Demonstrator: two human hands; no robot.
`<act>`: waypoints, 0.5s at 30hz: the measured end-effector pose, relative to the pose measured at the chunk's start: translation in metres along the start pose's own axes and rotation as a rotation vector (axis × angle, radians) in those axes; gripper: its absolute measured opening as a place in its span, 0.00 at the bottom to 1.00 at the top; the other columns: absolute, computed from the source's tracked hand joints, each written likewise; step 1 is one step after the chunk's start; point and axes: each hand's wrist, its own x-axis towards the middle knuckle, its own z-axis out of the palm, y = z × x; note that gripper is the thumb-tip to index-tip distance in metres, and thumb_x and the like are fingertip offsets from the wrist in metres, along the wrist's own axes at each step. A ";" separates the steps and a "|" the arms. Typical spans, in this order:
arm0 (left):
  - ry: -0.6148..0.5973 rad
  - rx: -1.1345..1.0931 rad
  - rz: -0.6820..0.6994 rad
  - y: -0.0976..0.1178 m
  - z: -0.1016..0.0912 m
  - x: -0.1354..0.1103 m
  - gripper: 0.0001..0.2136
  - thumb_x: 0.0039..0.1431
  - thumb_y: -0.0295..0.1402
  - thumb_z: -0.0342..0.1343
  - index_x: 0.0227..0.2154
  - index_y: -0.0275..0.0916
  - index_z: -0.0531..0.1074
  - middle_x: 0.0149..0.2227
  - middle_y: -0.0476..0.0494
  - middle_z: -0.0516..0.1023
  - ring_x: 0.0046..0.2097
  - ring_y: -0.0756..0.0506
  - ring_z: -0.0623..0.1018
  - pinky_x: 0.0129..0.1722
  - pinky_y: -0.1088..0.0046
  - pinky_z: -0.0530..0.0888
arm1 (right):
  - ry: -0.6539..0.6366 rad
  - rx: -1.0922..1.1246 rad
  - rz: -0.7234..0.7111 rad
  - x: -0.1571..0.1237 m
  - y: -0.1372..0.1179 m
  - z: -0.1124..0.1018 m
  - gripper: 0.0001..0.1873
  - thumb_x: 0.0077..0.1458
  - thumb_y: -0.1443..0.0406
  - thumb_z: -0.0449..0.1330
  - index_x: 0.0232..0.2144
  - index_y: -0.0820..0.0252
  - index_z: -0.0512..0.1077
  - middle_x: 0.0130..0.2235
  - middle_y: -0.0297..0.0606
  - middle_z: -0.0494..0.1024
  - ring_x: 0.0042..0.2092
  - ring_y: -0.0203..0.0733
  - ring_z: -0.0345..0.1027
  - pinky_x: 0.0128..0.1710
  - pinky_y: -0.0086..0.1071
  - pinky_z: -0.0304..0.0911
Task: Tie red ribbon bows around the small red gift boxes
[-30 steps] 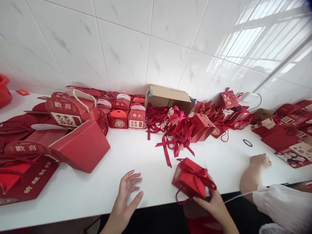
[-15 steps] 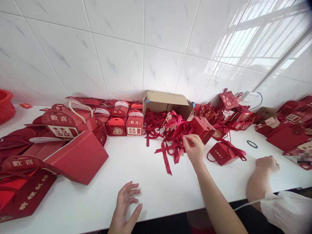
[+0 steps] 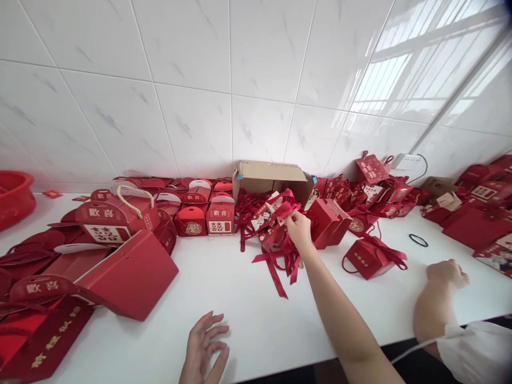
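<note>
My right hand (image 3: 300, 230) reaches into a tangled heap of dark red ribbons (image 3: 276, 261), its fingers pinched on a ribbon near the top. Beside those fingers, a printed card with a cartoon figure (image 3: 262, 218) lies among the ribbons. The heap spills from an open cardboard box (image 3: 272, 170) lying on its side. Low in the view, my left hand (image 3: 204, 346) hovers over the white table (image 3: 236, 288), fingers apart and holding nothing. Just right of the ribbons stand folded red gift boxes (image 3: 326, 224).
Red gift boxes (image 3: 128, 277) are piled at the left, one with a rope handle (image 3: 136, 200). A ribbon-tied box (image 3: 370, 258) and a black ring (image 3: 418, 240) lie to the right. Another person's hand (image 3: 448, 273) rests at the right. A red basin (image 3: 16, 197) stands far left.
My right hand has moved left and deeper into the ribbons, and its fingers now pinch one. The cartoon card shows more. My left hand stays low and open. The view has tilted up slightly.
</note>
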 end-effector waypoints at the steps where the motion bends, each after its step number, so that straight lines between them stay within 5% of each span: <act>1: 0.022 -0.019 -0.010 -0.001 0.001 0.003 0.29 0.48 0.48 0.63 0.51 0.46 0.63 0.47 0.38 0.72 0.43 0.41 0.76 0.34 0.70 0.74 | -0.015 0.020 -0.021 -0.008 -0.005 -0.001 0.15 0.58 0.60 0.47 0.23 0.58 0.65 0.22 0.35 0.72 0.25 0.38 0.65 0.26 0.28 0.57; 6: 0.155 -0.059 -0.065 -0.004 0.004 0.015 0.43 0.34 0.50 0.68 0.55 0.51 0.56 0.45 0.40 0.72 0.38 0.41 0.77 0.27 0.71 0.74 | -0.152 0.063 -0.175 -0.055 -0.030 0.007 0.15 0.55 0.61 0.52 0.19 0.58 0.61 0.21 0.32 0.67 0.24 0.36 0.61 0.26 0.28 0.57; 15: 0.015 0.200 0.155 -0.001 0.010 0.020 0.38 0.49 0.43 0.62 0.61 0.48 0.49 0.57 0.35 0.62 0.53 0.37 0.71 0.43 0.61 0.75 | -0.578 0.235 -0.342 -0.113 -0.050 0.004 0.08 0.54 0.63 0.60 0.36 0.60 0.71 0.35 0.39 0.74 0.33 0.38 0.68 0.31 0.28 0.66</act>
